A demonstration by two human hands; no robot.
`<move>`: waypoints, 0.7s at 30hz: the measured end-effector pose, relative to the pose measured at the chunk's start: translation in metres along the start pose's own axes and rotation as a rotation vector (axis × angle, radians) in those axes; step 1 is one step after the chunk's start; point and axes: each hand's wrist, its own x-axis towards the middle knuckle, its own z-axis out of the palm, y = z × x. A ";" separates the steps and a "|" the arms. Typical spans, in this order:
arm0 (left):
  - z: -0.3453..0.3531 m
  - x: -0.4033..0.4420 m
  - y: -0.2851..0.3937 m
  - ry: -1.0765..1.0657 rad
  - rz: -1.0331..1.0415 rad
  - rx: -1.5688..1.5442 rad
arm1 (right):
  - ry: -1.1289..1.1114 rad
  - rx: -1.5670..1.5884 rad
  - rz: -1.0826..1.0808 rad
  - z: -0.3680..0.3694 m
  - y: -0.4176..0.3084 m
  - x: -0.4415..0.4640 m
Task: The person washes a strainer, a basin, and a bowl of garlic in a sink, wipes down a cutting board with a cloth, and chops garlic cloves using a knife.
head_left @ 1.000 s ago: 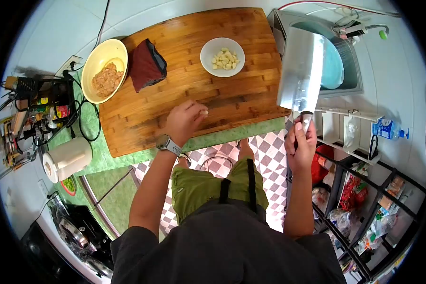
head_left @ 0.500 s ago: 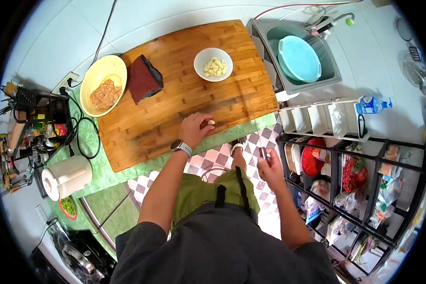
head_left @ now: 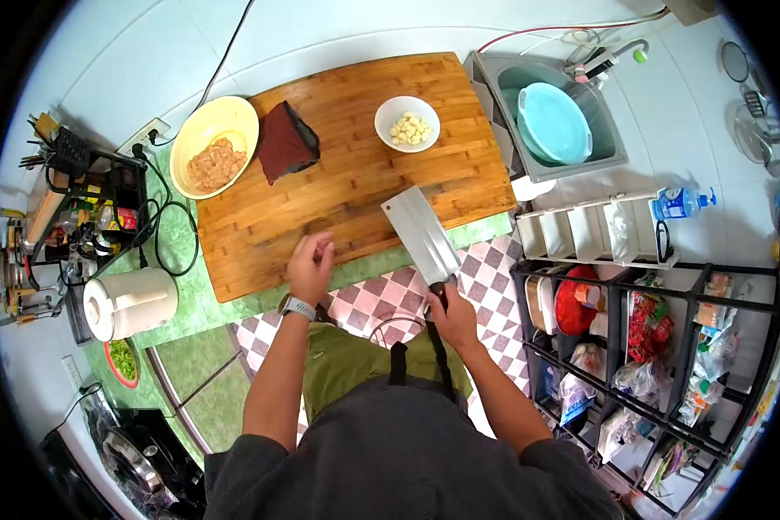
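One cleaver [head_left: 419, 232] clamped in right hand [head_left: 453, 321] — blade at wooden cutting board [head_left: 347, 195]'s 5 o'clock.
Left hand [head_left: 308, 270] at 7 o'clock, fingers [head_left: 321, 239] bent, can't tell grip — bowl [head_left: 386, 123] of garlic cloves [head_left: 411, 130] at 1 o'clock.

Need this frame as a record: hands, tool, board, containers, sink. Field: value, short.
left hand: at the board's near edge, fingers curled; can't tell if it holds anything
right hand: closed on the cleaver's handle
cleaver: blade tip end over the board, handle end past its near edge
board: wooden, on green counter
white bowl: on board, holds pale cloves
yellow bowl: at board's left, holds pinkish pieces
sink: holds blue basin
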 end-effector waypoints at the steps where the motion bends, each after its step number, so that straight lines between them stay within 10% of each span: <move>1: -0.006 -0.006 -0.006 0.042 -0.007 -0.011 | 0.068 -0.034 -0.034 0.002 -0.002 0.003; 6: -0.044 -0.027 -0.008 0.091 -0.023 -0.003 | 0.272 -0.070 -0.146 0.013 -0.007 0.010; 14: -0.064 -0.042 -0.013 0.150 -0.041 0.010 | 0.010 -0.344 0.047 0.060 0.010 0.032; 21: -0.008 -0.015 0.017 0.023 -0.021 -0.010 | 0.036 0.024 -0.084 0.017 0.006 0.028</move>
